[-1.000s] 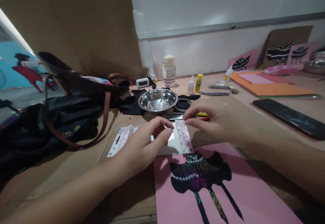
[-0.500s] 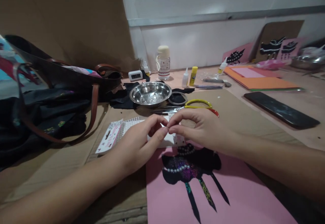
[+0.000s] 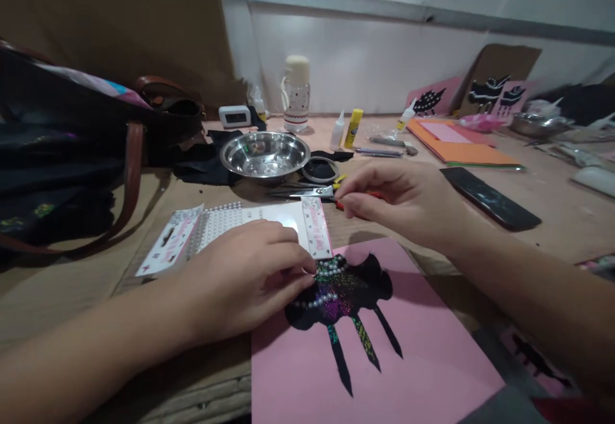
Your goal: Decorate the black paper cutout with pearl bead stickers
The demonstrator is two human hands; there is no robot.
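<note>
On a pink sheet (image 3: 307, 373) lies a black cut-out shape (image 3: 358, 283) with glitter patches and rows of small pearl beads. My left hand (image 3: 254, 273) is closed in a pinch over the upper left edge of that shape; anything between the fingertips is too small to make out. Raised beyond the sheet's far edge, my right hand (image 3: 408, 203) also pinches thumb and forefinger together, in front of the scissors (image 3: 312, 192). What it holds, if anything, does not show. Behind my left hand rests a card of stick-on pearls (image 3: 218, 227), partly covered by that hand.
A steel bowl (image 3: 265, 155) and a round dark-centred lid or ring (image 3: 320, 169) stand behind the card. Farther back are a bottle (image 3: 296, 94), a glue stick (image 3: 354, 128) and a small white glue bottle (image 3: 337, 130). A phone (image 3: 490, 198) lies right, a black bag (image 3: 72, 136) left.
My hands, fingertips together before, have come apart. The left has lowered to the black shape, and the right has drawn away to the right. The camera view has shifted too.
</note>
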